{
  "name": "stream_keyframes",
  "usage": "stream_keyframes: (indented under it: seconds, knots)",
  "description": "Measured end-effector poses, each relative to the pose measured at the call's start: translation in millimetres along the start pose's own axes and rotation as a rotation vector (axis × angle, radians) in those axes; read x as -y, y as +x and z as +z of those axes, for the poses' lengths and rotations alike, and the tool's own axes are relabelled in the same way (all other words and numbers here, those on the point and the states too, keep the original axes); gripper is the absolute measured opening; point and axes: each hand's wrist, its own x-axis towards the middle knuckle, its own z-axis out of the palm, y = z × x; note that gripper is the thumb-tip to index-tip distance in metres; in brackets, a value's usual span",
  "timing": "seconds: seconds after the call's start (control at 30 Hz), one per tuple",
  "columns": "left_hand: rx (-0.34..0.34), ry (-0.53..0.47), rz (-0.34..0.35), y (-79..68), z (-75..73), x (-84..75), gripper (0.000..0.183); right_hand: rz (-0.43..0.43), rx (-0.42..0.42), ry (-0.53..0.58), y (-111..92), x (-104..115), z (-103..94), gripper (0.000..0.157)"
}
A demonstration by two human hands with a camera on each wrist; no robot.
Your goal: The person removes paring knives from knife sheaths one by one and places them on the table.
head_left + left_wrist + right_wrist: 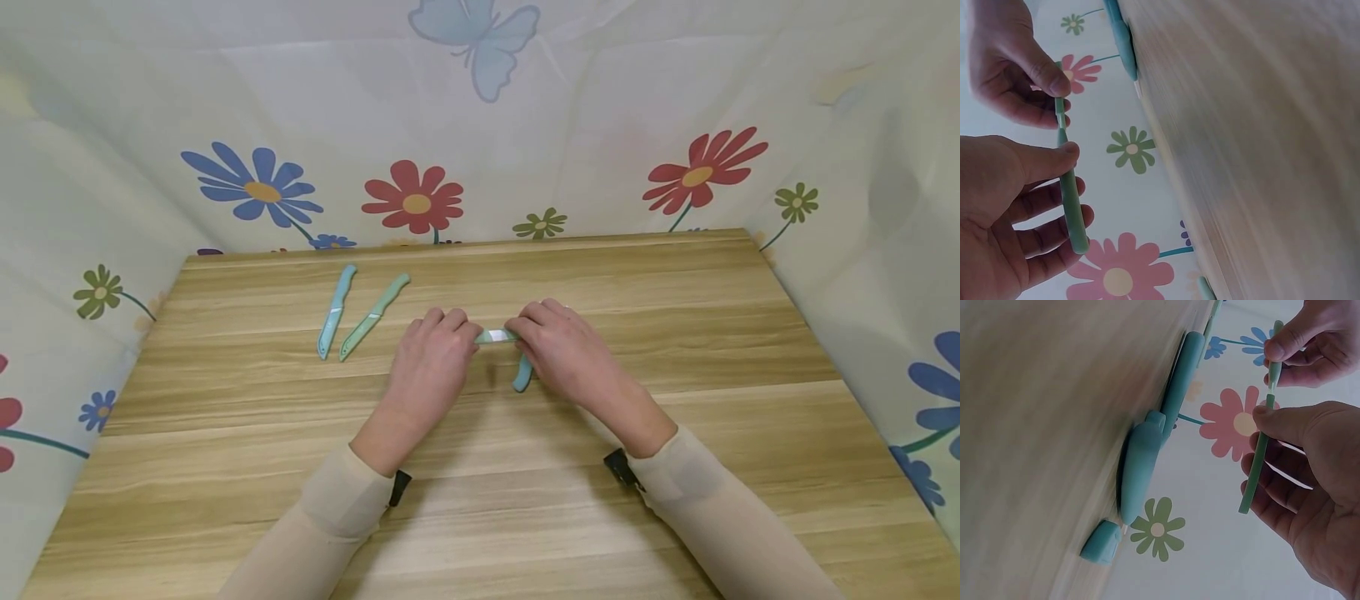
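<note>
My left hand (435, 354) pinches the green handle of a small knife (1072, 209) between thumb and fingers. Its green sheath (1256, 472) is held by my right hand (566, 350) in the same way. A short white stretch of blade shows between the two hands, above the table. Below the right hand a blue handle (522, 373) lies on the wood, its other end hidden by that hand. In the right wrist view teal pieces (1141, 465) lie close together on the table; how they join is unclear.
Farther left on the wooden table (225, 467) lie a blue sheathed knife (336, 312) and a green sheathed knife (374, 317), side by side and apart. A flower-printed white sheet (570, 133) stands behind the table's back edge and along both sides.
</note>
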Motion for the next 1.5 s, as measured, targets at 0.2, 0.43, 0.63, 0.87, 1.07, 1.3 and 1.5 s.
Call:
stream_keyframes:
  seconds: [0.2, 0.43, 0.63, 0.87, 1.07, 1.3, 1.5]
  knots:
    - [0.003, 0.002, -0.005, -0.5, -0.6, 0.0, 0.015, -0.002, 0.008, 0.000, -0.5, -0.9, -1.0, 0.022]
    - [0.003, 0.005, 0.001, -1.0, -0.8, 0.2, 0.015, -0.005, 0.004, 0.003, -0.5, -1.6, 0.0, 0.021]
    - [0.002, 0.001, 0.005, -1.5, -0.7, 0.8, 0.014, -0.004, 0.001, 0.002, -0.6, -2.1, 0.6, 0.021]
    - [-0.011, -0.005, 0.005, -1.6, 0.0, 1.7, 0.013, -0.006, -0.001, 0.002, -0.2, -2.5, 0.0, 0.021]
    - [-0.010, -0.001, 0.000, -1.5, -0.3, 1.8, 0.013, -0.006, -0.008, 0.010, -0.4, -2.5, -0.8, 0.022]
    - [-0.008, 0.008, 0.000, -1.1, -1.7, 1.9, 0.013, -0.004, -0.005, 0.004, -0.2, -3.0, -0.7, 0.022]
    - [-0.015, 0.003, -0.001, -1.1, -1.8, 2.6, 0.012, 0.010, 0.008, -0.001, -0.3, -3.0, -1.2, 0.023]
